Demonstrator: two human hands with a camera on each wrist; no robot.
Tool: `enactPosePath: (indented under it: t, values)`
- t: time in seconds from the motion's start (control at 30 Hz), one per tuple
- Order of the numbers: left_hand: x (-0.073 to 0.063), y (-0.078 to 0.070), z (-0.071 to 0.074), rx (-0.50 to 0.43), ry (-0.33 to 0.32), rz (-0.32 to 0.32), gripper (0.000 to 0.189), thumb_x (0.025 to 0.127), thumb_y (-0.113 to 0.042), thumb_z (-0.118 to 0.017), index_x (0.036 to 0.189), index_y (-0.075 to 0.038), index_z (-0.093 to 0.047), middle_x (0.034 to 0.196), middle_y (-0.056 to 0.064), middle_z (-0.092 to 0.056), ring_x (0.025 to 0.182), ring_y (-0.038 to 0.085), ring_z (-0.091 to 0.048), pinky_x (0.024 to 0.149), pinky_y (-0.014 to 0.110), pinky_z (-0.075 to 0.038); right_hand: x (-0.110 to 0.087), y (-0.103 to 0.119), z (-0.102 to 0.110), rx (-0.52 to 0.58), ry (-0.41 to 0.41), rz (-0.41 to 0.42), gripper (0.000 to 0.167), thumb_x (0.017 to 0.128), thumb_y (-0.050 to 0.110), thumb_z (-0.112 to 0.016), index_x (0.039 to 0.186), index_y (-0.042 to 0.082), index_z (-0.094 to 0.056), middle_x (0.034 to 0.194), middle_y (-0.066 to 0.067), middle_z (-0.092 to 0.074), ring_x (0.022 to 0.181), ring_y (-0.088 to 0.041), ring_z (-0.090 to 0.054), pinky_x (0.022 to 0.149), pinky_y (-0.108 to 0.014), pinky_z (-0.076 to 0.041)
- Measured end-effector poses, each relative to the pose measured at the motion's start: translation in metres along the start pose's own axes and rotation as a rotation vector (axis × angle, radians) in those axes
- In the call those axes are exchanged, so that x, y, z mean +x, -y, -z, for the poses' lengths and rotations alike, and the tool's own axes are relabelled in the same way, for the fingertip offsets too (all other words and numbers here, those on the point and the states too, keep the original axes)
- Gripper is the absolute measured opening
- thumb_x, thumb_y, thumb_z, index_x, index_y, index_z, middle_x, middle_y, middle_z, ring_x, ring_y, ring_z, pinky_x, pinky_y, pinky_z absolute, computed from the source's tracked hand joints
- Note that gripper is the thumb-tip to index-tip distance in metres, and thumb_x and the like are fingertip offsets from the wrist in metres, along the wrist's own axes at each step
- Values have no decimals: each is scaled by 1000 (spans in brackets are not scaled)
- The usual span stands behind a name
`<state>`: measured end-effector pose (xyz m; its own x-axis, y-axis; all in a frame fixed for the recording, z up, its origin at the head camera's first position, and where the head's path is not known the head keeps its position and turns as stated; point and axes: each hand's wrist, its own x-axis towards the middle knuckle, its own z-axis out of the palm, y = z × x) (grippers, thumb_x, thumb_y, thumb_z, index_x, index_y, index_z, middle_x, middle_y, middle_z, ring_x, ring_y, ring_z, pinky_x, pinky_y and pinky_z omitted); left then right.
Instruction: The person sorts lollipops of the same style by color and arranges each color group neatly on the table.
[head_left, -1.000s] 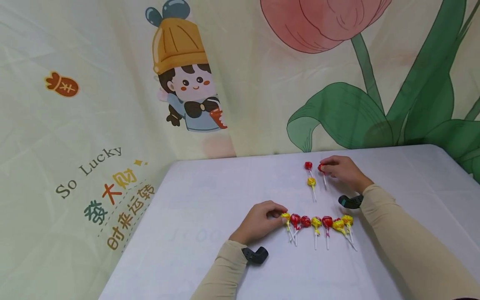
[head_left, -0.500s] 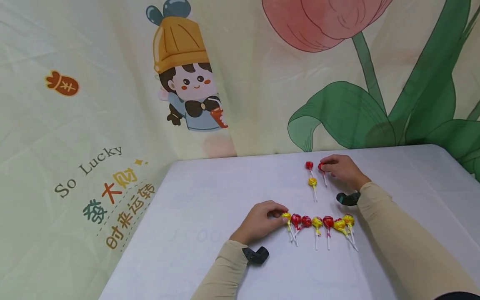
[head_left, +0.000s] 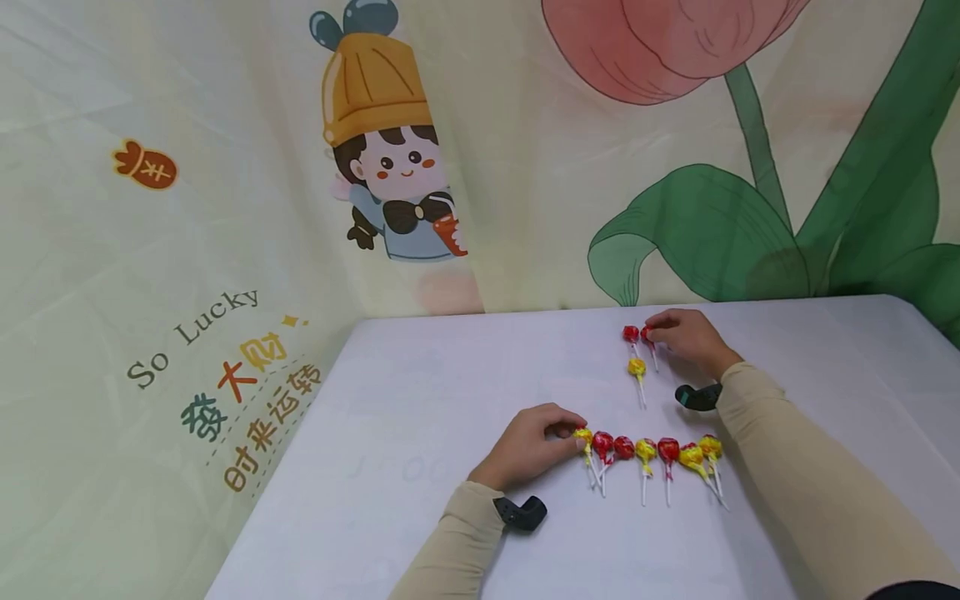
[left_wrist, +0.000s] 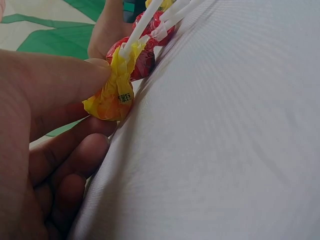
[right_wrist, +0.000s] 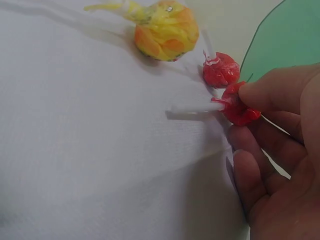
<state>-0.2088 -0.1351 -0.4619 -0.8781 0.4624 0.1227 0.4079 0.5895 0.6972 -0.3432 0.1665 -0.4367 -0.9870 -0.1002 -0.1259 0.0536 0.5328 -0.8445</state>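
At the back of the table my right hand (head_left: 692, 337) pinches the head of a red lollipop (right_wrist: 240, 104) between thumb and fingers, its white stick pointing toward me. Close beside it lies another red lollipop (head_left: 631, 333), with a yellow lollipop (head_left: 637, 367) just in front of that one. Nearer to me, my left hand (head_left: 528, 446) pinches the yellow-wrapped lollipop (left_wrist: 112, 97) at the left end of a row. Red lollipops (head_left: 603, 444) and yellow ones (head_left: 646, 451) continue that row to the right, sticks toward me.
A white-covered table (head_left: 420, 400) carries everything. Behind it hangs a printed cloth (head_left: 525, 208) with a flower, a cartoon figure and lettering. Each wrist wears a black device (head_left: 523, 514). The row's right end holds a pair of yellow lollipops (head_left: 692, 457) with crossing sticks.
My right hand has brought its red lollipop left, up close to the other red one at the back. The left hand stays on its yellow lollipop. The head view has shifted slightly.
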Motion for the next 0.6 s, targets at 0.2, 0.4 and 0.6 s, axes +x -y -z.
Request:
enactPosePath:
  t: [0.2,0.4,0.6]
  values:
    - [2,-2,0,33,-11,6,23,93,-33,-72,115,-28,-73,102,-20,-62,92,3,-57,82,25,-49,1,1,1,-5,-22,7,38,101,20,-59,135,4,-57,137,-21,-52,126,-41,-45,106,-55,-40]
    - [3,0,-2,34,-5,16,23,92,-33,-72,115,-28,-73,102,-20,-63,91,2,-57,82,25,-48,4,1,0,-30,-15,-7,38,100,20,-60,134,4,-57,136,-21,-52,126,-41,-44,106,-56,-39]
    - [2,1,-3,22,-8,15,23,92,-33,-73,114,-27,-74,100,-19,-63,91,3,-57,82,25,-48,6,-2,-1,-51,-13,-6,37,100,21,-60,133,4,-58,135,-21,-53,125,-40,-46,105,-56,-40]
